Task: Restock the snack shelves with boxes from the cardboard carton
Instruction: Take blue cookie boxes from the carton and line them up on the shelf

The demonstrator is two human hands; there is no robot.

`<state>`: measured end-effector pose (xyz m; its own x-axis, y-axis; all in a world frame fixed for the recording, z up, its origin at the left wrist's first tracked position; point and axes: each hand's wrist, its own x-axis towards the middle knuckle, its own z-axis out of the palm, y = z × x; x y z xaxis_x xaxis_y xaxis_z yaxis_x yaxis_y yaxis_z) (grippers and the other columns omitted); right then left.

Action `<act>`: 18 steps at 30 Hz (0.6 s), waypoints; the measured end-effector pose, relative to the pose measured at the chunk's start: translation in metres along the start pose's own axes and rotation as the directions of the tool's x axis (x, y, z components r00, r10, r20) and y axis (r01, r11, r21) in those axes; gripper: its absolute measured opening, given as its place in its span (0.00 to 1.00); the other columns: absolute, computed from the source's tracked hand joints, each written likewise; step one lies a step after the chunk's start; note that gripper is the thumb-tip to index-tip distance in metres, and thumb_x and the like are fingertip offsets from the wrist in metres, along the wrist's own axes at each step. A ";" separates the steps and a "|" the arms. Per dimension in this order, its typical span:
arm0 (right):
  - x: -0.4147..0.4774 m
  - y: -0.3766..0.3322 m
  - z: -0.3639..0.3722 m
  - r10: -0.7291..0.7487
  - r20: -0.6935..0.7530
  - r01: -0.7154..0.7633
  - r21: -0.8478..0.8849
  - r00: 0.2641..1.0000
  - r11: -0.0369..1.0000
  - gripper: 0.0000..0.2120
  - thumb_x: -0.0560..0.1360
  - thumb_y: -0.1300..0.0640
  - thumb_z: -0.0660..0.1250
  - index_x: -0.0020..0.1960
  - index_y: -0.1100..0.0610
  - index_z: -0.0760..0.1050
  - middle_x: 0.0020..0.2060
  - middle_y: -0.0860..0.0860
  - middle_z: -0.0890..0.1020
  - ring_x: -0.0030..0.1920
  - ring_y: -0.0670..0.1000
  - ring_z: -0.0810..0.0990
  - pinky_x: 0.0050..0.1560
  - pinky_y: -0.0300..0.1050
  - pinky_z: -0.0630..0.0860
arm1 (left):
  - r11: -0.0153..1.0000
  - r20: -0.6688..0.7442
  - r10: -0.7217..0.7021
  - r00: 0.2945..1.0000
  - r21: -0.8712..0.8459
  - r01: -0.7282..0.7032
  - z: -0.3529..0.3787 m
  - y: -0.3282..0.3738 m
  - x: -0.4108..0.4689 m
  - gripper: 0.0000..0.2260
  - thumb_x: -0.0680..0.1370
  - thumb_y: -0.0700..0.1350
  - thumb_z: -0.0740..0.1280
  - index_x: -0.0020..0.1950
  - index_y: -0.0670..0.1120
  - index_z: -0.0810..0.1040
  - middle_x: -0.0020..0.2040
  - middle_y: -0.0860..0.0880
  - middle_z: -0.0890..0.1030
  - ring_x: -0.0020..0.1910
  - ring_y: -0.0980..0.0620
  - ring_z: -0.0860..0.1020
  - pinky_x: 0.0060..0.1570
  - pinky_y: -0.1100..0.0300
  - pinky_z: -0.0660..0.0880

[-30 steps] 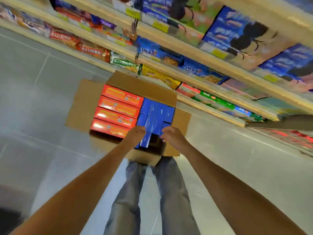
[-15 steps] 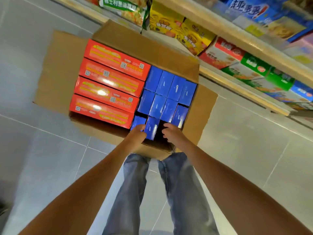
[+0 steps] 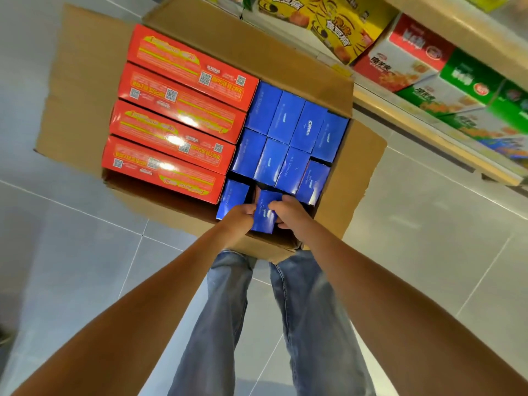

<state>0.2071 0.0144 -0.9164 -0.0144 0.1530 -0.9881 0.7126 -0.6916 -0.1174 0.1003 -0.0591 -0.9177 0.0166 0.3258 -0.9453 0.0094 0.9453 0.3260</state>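
Blue box (image 3: 264,214), gripped by curled fingers of the left hand (image 3: 238,217) and right hand (image 3: 290,214), now stands raised above its neighbours at the near edge of the cardboard carton (image 3: 354,178). Extraction has begun, and shelving should follow.

I'm looking at a shop aisle here — long shelf (image 3: 463,30) packed with snack boxes (image 3: 400,61), grey tiled floor (image 3: 71,252), and an open carton (image 3: 80,90) crammed with identical blue packs (image 3: 288,118).
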 end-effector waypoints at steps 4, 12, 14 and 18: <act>-0.011 0.004 -0.007 -0.025 -0.087 0.022 -0.037 0.996 0.999 0.28 0.75 0.46 0.66 0.68 0.62 0.64 0.58 0.59 0.77 0.55 0.59 0.77 0.59 0.56 0.76 | 0.999 0.023 0.026 0.999 -0.030 -0.026 0.002 0.007 -0.016 0.20 0.76 0.25 0.53 0.38 0.47 0.75 0.32 0.51 0.74 0.33 0.59 0.71 0.33 0.72 0.68; -0.072 -0.020 -0.041 -0.144 -0.161 0.099 -0.259 0.977 0.961 0.19 0.72 0.42 0.67 0.34 0.56 0.70 0.30 0.52 0.74 0.37 0.53 0.77 0.45 0.49 0.80 | 0.992 0.150 0.040 0.988 0.113 -0.057 -0.011 0.064 -0.065 0.14 0.77 0.28 0.58 0.56 0.38 0.78 0.44 0.43 0.79 0.45 0.48 0.77 0.53 0.62 0.75; -0.100 -0.032 -0.053 -0.173 -0.156 0.124 -0.282 0.973 0.952 0.20 0.71 0.41 0.67 0.33 0.55 0.68 0.30 0.52 0.75 0.38 0.55 0.79 0.43 0.48 0.80 | 0.974 0.110 0.091 0.990 0.199 -0.112 -0.016 0.092 -0.080 0.12 0.78 0.31 0.60 0.56 0.37 0.79 0.50 0.42 0.80 0.50 0.46 0.75 0.54 0.54 0.74; -0.156 -0.064 -0.081 -0.260 -0.068 0.219 -0.364 0.963 0.906 0.21 0.70 0.38 0.67 0.42 0.57 0.73 0.41 0.57 0.81 0.46 0.57 0.83 0.44 0.48 0.78 | 0.958 -0.044 0.214 0.976 0.207 -0.200 -0.025 0.159 -0.123 0.17 0.78 0.28 0.55 0.64 0.37 0.73 0.59 0.42 0.77 0.58 0.45 0.74 0.42 0.64 0.70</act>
<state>0.2204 0.0916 -0.7469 -0.1511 0.3753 -0.9145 0.8972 -0.3362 -0.2863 0.0750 0.0517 -0.7502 -0.0256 0.5206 -0.8534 0.2126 0.8370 0.5042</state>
